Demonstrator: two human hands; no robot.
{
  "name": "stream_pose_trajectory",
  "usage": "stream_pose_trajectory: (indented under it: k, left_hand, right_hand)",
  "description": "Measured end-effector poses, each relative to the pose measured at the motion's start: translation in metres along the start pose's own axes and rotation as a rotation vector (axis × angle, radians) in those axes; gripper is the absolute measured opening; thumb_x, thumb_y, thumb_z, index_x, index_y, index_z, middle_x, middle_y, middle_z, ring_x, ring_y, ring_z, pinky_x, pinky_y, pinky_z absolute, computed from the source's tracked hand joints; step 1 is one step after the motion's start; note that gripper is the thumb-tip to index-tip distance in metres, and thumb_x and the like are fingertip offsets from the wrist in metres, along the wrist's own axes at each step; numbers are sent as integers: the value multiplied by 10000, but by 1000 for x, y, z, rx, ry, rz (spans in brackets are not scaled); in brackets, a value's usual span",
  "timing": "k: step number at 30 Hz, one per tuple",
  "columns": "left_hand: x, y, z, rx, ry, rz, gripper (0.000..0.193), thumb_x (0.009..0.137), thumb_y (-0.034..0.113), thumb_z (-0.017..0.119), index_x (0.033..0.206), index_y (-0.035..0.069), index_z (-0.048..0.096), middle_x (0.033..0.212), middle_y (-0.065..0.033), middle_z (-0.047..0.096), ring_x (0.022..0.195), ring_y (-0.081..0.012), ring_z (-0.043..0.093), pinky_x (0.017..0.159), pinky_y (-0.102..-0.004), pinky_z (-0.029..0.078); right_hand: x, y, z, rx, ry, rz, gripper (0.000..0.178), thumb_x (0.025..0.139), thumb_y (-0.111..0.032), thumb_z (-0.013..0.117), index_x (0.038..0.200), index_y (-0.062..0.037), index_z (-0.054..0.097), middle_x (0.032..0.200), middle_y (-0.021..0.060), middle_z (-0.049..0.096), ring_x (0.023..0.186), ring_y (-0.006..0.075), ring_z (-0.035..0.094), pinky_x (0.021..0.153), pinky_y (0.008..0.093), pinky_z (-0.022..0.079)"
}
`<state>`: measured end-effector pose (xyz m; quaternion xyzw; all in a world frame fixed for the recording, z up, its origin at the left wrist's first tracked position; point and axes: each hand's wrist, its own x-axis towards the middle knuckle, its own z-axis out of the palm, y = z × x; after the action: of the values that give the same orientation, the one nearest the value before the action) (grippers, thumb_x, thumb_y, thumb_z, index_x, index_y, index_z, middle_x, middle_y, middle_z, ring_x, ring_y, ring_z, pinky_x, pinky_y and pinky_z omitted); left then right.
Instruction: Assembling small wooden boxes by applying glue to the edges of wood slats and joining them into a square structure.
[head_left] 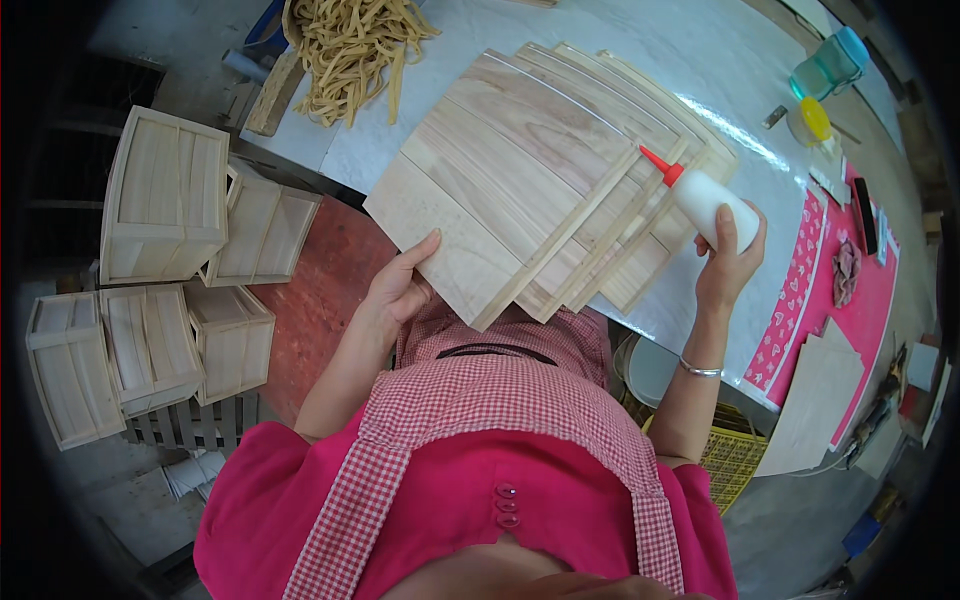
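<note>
A fanned stack of wooden panels (525,175) is laid partly over the counter (690,60); its left edge is pinched by the nearly closed left grip (405,282). At the stack's right side, a red-tipped white bottle (706,203) is clasped within the curled right grip (735,250).

Panels (510,165) matt, grained wood; bottle (706,205) smooth plastic; tabletop (640,30) glossy; apron (490,395) cloth; bracelet (700,371) shiny metal.

Upper garment (450,500): bright pink, short-sleeved, with three glossy buttons (508,507) in a vertical row. Apron (490,395): red-and-white gingham, broad shoulder straps (350,510). Silver-coloured bangle (700,371) observed on right forearm (688,415).
</note>
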<state>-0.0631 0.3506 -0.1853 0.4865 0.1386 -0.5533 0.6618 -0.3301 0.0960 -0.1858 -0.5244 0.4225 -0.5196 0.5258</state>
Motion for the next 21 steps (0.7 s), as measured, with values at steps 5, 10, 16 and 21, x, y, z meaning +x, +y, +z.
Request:
stream_pose_trajectory:
  k: [5, 10, 16, 21]
  left_hand:
    - [6, -2, -7, 27, 4, 29, 547, 895, 160, 646, 1349, -4, 389, 1323, -158, 496, 1225, -295, 499, 1030, -456, 435]
    - [10, -4, -14, 39, -24, 57, 538, 901, 164, 639, 1346, -10, 392, 1316, -156, 504, 1224, -289, 500, 1033, -444, 435]
    - [12, -4, -12, 11, -61, 56, 511, 906, 159, 630, 1330, -20, 407, 1303, -152, 516, 1208, -279, 514, 1029, -431, 443]
    - [18, -6, -14, -33, -59, 73, 476, 875, 120, 668, 1280, -13, 457, 1237, -124, 560, 1155, -250, 553, 1011, -400, 467]
  right_hand:
    - [-1, 3, 0, -41, -7, -10, 401, 842, -282, 711, 1063, -13, 513, 828, 75, 582, 554, 109, 544, 435, 215, 416]
    - [-24, -1, 1, -107, -44, -18, 364, 856, -255, 690, 1068, -10, 524, 803, 71, 576, 548, 107, 518, 430, 212, 385]
    - [-73, -4, 3, -129, -120, 6, 375, 843, -265, 703, 1066, -18, 530, 805, 63, 575, 550, 102, 516, 428, 207, 385]
    - [-111, 3, -1, -209, -206, -57, 394, 828, -273, 717, 1068, -22, 532, 828, 58, 575, 573, 95, 515, 445, 203, 387]
